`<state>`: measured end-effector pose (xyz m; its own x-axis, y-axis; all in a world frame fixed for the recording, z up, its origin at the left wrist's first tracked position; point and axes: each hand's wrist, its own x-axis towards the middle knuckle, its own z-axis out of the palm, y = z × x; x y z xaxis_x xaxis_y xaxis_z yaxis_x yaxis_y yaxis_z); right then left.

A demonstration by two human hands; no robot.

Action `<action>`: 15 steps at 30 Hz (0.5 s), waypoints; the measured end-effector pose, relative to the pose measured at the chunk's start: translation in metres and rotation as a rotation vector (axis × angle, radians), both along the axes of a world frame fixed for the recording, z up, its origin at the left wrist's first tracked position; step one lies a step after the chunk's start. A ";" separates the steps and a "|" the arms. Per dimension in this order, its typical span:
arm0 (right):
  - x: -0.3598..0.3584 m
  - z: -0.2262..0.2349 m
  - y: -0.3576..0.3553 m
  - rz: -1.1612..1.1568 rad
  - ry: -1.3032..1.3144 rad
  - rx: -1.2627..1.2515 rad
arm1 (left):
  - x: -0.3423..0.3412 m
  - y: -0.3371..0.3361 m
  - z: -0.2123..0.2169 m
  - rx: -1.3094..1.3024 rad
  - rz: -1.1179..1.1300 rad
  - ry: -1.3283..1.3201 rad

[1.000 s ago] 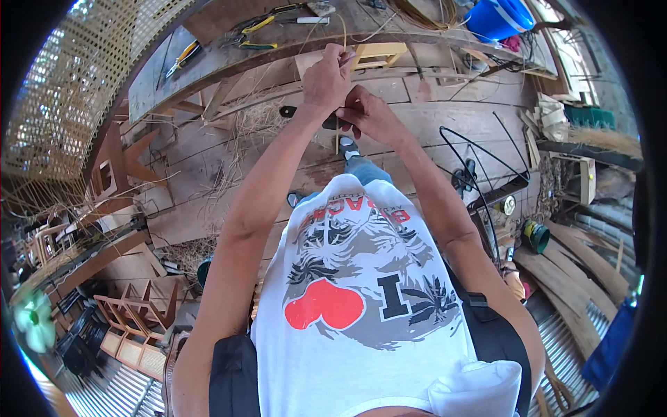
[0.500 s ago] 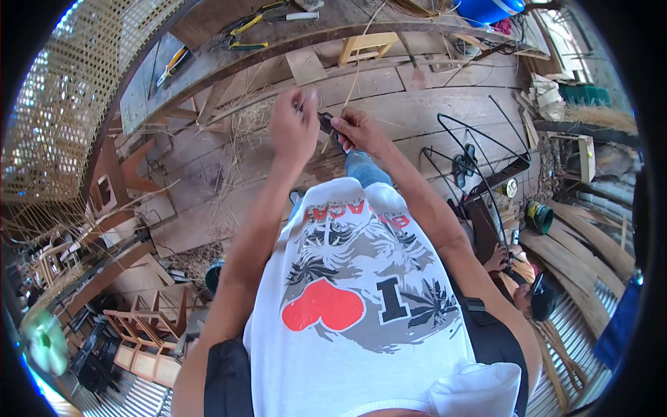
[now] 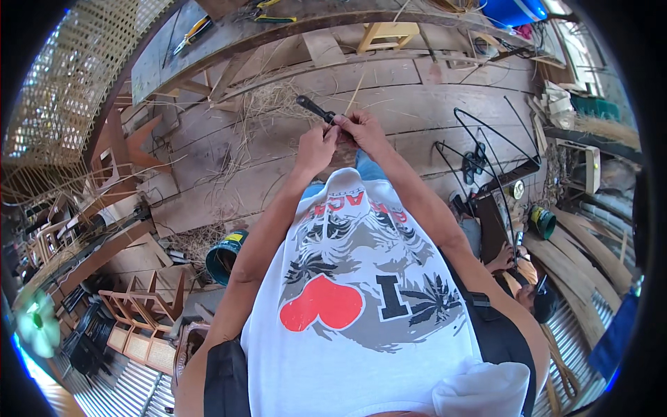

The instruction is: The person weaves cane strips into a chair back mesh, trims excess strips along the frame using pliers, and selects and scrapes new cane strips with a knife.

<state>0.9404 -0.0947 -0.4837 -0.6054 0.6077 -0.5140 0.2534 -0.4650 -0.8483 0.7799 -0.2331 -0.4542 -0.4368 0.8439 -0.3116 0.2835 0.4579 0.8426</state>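
Observation:
A tool with a dark, rounded handle points up and left from between my hands; its working end is hidden by the fingers. My right hand is closed on it, the thumb pressed near the handle's lower end. Close against it, my left hand is closed too, fingertips pinched together; what it grips is hidden. A thin pale cane-like strip rises from behind my right hand. Both hands are in front of the white printed shirt.
A workbench with pliers crosses the far side. Woven cane mesh hangs at left. Fibre scraps litter the plank floor. A black metal frame stands right; another person is beyond my right arm. A green bucket sits left.
My left hand has come down from its raised, blurred position to meet my right hand. The dark handle now shows more fully, pointing up and left. The view has shifted slightly.

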 end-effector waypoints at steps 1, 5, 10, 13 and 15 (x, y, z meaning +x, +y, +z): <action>-0.002 -0.006 -0.004 0.004 0.001 0.000 | -0.002 -0.009 -0.004 -0.005 -0.009 0.026; -0.012 -0.016 -0.030 0.079 -0.017 -0.116 | -0.014 -0.045 -0.014 0.014 -0.037 -0.036; -0.034 -0.024 -0.055 0.094 -0.071 -0.185 | -0.029 -0.111 -0.007 0.036 -0.023 -0.074; -0.017 -0.045 0.031 -0.083 -0.144 -0.210 | -0.041 -0.204 0.041 -0.064 -0.114 -0.065; 0.004 -0.051 0.077 -0.033 -0.174 -0.151 | -0.056 -0.286 0.067 -0.128 -0.140 -0.019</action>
